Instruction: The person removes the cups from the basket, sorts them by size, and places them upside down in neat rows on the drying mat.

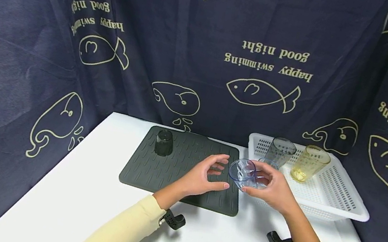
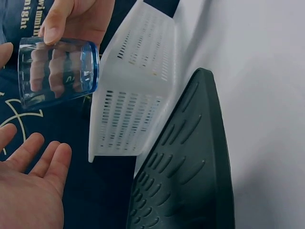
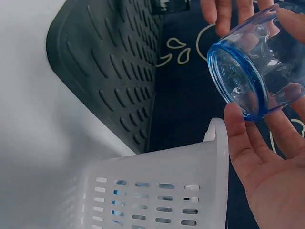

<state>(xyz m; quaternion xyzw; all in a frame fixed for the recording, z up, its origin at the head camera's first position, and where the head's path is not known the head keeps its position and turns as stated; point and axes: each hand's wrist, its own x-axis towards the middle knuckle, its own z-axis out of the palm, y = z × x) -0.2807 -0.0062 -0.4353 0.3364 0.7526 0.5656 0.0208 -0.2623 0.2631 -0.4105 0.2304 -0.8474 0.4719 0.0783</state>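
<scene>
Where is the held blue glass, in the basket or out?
Out: the right hand holds the blue glass up beside the white basket.

A curtained-in table nook, this was: navy cloth (image 1: 196, 22), printed with fish, whales and an upside-down "happy swimming good night", hung right across the back and down both sides of a plain white table (image 1: 57, 209)! And kitchen touches came thick and fast, with a ribbed dark mat (image 1: 189, 172), a slotted white basket (image 1: 352, 205) and a blue-tinted glass (image 1: 242, 170), though whether home or studio lay beyond, the cloth hid it.
</scene>
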